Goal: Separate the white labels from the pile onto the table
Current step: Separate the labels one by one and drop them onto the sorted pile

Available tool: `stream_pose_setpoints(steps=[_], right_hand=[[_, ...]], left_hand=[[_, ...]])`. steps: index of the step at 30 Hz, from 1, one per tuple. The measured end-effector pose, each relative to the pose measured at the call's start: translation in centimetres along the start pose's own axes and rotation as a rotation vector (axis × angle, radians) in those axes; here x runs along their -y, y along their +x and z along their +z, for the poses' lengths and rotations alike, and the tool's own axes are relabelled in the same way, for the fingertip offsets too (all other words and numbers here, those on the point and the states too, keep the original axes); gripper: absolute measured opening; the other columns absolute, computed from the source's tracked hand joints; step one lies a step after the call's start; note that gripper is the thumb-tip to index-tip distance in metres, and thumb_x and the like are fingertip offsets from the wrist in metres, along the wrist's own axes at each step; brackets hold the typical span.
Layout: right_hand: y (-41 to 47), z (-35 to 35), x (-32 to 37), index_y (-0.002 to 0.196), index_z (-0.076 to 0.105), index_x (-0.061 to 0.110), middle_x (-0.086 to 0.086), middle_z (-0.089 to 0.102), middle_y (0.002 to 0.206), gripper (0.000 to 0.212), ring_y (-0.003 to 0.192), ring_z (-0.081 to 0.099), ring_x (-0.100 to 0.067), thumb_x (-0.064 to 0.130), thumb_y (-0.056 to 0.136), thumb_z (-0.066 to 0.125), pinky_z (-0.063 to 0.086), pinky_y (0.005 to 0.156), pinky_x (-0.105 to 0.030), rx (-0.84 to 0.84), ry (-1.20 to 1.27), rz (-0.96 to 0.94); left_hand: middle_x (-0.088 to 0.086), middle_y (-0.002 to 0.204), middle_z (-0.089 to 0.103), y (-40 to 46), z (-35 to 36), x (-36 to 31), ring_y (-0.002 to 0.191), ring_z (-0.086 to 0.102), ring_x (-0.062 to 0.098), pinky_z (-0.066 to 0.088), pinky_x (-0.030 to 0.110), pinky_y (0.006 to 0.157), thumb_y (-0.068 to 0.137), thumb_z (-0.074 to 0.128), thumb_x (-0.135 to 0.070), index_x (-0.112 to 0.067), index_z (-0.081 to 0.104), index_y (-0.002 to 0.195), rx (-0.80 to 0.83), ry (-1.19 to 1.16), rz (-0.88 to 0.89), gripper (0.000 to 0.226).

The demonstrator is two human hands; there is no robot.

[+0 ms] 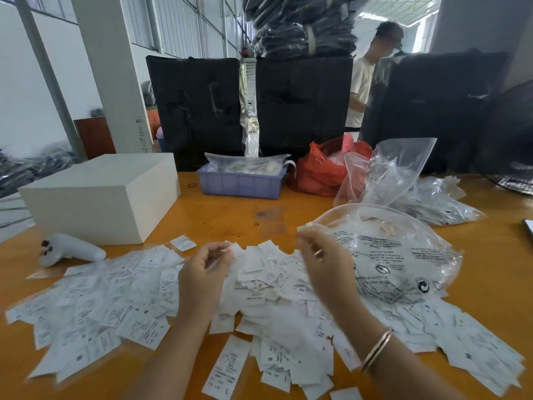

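**Layout round the hands**

Labels pile spreads on table, under & both sides of left hand & right hand. Printed bag lies just right of right hand, partly on pile. Controller left of left hand; box behind it. Crate beyond hands, tied bag to its right, more bags further right.

Both bare forearms reach forward from the lower edge of the view, wrists raised. The left hand has its fingers curled inward, fingertips pinched together near the thumb. The right hand is likewise curled in a pinching grip, and its wrist wears a thin rose-gold bangle.
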State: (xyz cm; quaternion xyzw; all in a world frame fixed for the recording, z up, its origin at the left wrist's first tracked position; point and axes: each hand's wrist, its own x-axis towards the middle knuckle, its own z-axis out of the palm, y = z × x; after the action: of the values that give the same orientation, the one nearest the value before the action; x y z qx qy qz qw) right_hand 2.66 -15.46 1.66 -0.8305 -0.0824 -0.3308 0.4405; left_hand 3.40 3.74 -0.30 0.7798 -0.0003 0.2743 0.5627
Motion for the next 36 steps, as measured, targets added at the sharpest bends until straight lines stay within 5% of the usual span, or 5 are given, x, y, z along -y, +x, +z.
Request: stream_pose_setpoints(steps=[6, 9, 12, 22, 36], right_hand=[[6.0, -5.2, -3.8, 0.104, 0.069, 0.012, -0.002, 0.065, 0.097, 0.023, 0.070, 0.055, -0.004, 0.008, 0.092, 0.051, 0.040, 0.067, -0.006, -0.262, -0.194, 0.134], [7.8, -6.7, -7.2, 0.114, 0.066, 0.010, -0.012, 0.066, 0.112, 0.034, 0.093, 0.062, -0.028, 0.003, 0.089, 0.044, 0.051, 0.083, -0.038, -0.062, -0.421, 0.370], [7.9, -7.3, -9.4, 0.108, 0.064, 0.000, -0.017, 0.064, 0.109, 0.026, 0.099, 0.059, -0.033, 0.013, 0.091, 0.049, 0.049, 0.082, -0.035, 0.323, -0.722, 0.511], [6.8, -6.2, -8.7, 0.099, 0.067, 0.015, -0.006, 0.065, 0.101, 0.020, 0.095, 0.059, -0.026, 0.030, 0.087, 0.061, 0.041, 0.077, -0.031, 0.344, -0.920, 0.424], [6.9, -7.1, -7.1, 0.057, 0.046, 0.017, 0.003, 0.049, 0.058, 0.031, 0.057, 0.044, -0.018, 0.014, 0.088, 0.047, 0.031, 0.075, -0.035, 0.116, -0.951, 0.246]], left_hand=[[-0.001, 0.095, 0.070, 0.7, -0.9, 1.5, 0.078, 0.056, 0.012, 0.044, 0.032, 0.079, 0.089, 0.065, -0.029, -0.023, 0.065, 0.102, -0.147, 0.508, 0.036, 0.015], [0.001, 0.103, 0.069, 0.8, -1.0, 2.0, 0.090, 0.055, 0.017, 0.032, 0.034, 0.080, 0.085, 0.069, -0.027, -0.026, 0.063, 0.108, -0.143, 0.727, 0.013, 0.024], [0.003, 0.116, 0.063, 0.7, -0.9, 2.0, 0.110, 0.051, 0.025, 0.034, 0.042, 0.090, 0.081, 0.073, -0.025, -0.025, 0.063, 0.113, -0.126, 0.841, 0.035, 0.034], [-0.019, 0.094, 0.059, -1.5, 1.8, 0.8, 0.095, 0.053, 0.004, 0.025, 0.017, 0.102, 0.089, 0.064, -0.023, -0.026, 0.068, 0.093, 0.540, 0.425, 0.556, 0.006], [-0.022, 0.090, 0.061, -1.3, 1.6, 0.7, 0.095, 0.054, -0.001, 0.041, 0.019, 0.088, 0.089, 0.062, -0.015, -0.024, 0.071, 0.091, 0.527, 0.307, 0.431, 0.013]])
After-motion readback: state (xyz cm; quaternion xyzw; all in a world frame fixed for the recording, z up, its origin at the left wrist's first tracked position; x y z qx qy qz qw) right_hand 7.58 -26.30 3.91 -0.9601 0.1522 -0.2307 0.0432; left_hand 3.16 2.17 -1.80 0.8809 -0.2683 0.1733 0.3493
